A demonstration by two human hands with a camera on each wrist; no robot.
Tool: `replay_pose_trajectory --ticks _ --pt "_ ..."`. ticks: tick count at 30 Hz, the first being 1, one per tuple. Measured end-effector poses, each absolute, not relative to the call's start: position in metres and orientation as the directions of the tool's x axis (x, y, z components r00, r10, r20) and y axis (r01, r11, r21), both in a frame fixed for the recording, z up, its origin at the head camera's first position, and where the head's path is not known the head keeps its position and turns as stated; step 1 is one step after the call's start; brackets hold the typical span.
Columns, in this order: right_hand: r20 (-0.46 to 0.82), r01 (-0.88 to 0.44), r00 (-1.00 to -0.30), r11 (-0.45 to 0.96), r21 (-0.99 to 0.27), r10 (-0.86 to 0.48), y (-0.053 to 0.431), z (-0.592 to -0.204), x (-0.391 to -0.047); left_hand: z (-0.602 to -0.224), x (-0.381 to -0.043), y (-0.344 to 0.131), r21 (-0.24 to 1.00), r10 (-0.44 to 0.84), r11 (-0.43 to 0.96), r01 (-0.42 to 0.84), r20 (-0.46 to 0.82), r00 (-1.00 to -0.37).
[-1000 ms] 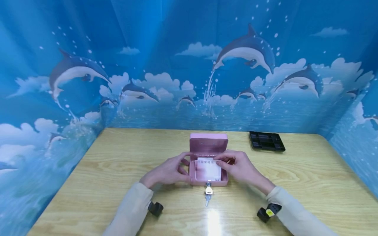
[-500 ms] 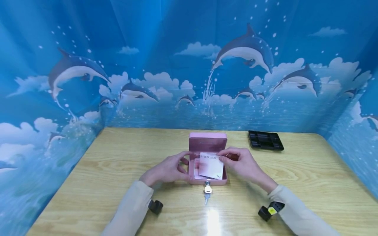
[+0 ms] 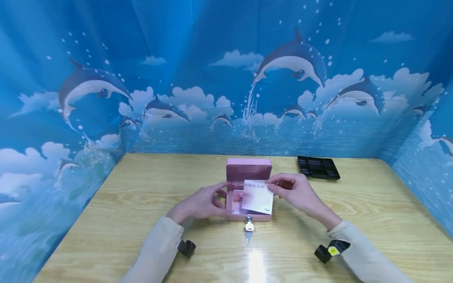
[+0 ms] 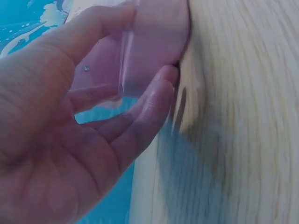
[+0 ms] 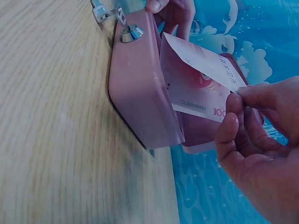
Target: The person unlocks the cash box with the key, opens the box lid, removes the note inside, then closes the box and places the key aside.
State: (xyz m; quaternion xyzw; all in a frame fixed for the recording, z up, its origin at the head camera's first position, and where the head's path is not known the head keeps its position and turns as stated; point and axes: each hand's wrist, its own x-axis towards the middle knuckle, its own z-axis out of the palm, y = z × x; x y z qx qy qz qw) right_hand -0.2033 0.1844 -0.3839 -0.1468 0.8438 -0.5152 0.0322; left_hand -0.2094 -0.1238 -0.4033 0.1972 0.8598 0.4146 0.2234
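Observation:
A small pink cash box stands on the table with its lid raised. My left hand grips its left side, the thumb at the front corner and the index finger near the hinge. Between thumb and fingers, my right hand pinches the upper right corner of a paper banknote, tilted over the box. Its upper side is mostly white with printed characters. In the right wrist view, a pink printed face reading 100 shows beneath the white sheet. More pink paper lies inside the box.
Keys hang from the lock on the box's front. A black compartment tray lies at the back right of the wooden table. A blue dolphin-print curtain surrounds the table's back and sides.
My right hand has lifted the white-sided note up and to the right, uncovering pink paper at the box's left. The left hand has stayed on the box.

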Motion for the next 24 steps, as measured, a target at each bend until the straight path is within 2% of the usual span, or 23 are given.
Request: replay_pose_trajectory --ticks 15,24 --pt "0.065 -0.140 -0.977 0.381 -0.914 -0.202 0.209 -0.369 -0.189 -0.400 -0.209 -0.121 0.791 0.542 0.587 0.176 -0.222 -0.811" --pt "0.096 -0.177 -0.972 0.403 -0.898 -0.213 0.223 -0.364 -0.190 -0.400 -0.209 -0.123 0.803 0.548 0.570 0.174 -0.213 -0.809"
